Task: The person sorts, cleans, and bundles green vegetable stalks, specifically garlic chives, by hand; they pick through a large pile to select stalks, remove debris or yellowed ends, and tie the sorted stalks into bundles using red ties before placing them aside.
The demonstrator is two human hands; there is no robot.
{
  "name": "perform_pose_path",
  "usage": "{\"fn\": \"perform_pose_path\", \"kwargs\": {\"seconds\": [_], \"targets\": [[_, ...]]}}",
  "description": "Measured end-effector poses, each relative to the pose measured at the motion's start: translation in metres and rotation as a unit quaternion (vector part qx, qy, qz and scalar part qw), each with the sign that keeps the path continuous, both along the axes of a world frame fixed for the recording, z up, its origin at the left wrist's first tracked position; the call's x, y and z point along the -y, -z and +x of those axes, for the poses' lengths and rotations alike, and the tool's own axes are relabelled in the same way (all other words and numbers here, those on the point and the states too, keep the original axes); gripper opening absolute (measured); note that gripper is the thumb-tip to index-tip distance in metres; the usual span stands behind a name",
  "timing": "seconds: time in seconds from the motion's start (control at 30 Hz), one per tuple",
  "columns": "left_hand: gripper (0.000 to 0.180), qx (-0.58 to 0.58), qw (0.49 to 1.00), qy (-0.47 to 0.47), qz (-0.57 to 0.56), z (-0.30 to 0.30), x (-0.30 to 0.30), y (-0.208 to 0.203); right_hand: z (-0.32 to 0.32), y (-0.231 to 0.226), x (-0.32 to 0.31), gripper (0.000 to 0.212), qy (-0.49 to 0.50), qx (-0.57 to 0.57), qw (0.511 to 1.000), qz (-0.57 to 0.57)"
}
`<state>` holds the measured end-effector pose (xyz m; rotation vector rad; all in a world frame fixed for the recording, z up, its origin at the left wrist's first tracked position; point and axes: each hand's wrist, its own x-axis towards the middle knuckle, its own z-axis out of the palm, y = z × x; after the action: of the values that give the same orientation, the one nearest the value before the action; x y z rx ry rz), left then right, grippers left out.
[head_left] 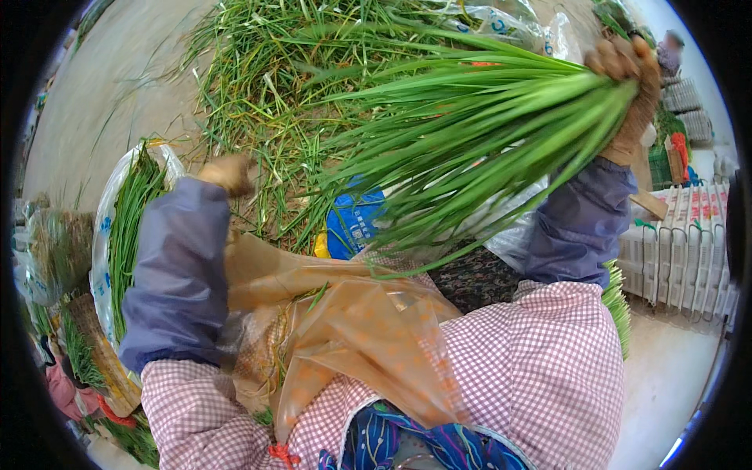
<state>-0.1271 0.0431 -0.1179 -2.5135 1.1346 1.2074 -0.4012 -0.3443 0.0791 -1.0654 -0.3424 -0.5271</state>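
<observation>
Raised at the upper right, my right hand [623,74], in a brown glove, is closed round the pale base ends of a bunch of garlic chives [478,133]. The long green leaves fan out to the left and downward, blurred by motion. My left hand [229,174], in a tan glove, hovers at the left beside the big heap of loose leaves and stalks [258,86]. Its fingers are smeared, and I see nothing clear in it. Close to my left forearm, more chives [135,227] lie in a clear plastic bag [106,243].
A translucent orange plastic apron [352,329] covers my lap. Past my knees lies a blue packet [352,223]. White crates [677,251] stack at the right, with chives [617,309] by my right elbow. A distant person [670,55] shows upper right; bundled greens [59,251] stand at left.
</observation>
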Motion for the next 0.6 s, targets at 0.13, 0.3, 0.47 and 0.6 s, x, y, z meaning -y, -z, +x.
{"fn": "perform_pose_path", "kwargs": {"seconds": [0.13,0.3,0.47,0.6], "targets": [[0.091,-0.135,0.833,-0.169,-0.509,-0.032,0.075,-0.107,0.048,0.072,-0.06,0.018,0.038,-0.056,0.997,-0.022],[0.099,-0.325,0.65,-0.147,-0.671,-0.148,0.139,-0.126,0.08,0.054,-0.153,0.018,0.213,-0.13,0.967,0.058],[0.076,-0.389,0.722,-0.221,-0.528,-0.166,0.138,-0.099,0.051,0.074,-0.138,0.031,0.194,-0.182,0.961,0.071],[0.085,-0.395,0.65,-0.317,-0.566,-0.148,0.13,-0.099,0.044,0.07,-0.131,0.104,0.294,-0.101,0.933,-0.182]]}}
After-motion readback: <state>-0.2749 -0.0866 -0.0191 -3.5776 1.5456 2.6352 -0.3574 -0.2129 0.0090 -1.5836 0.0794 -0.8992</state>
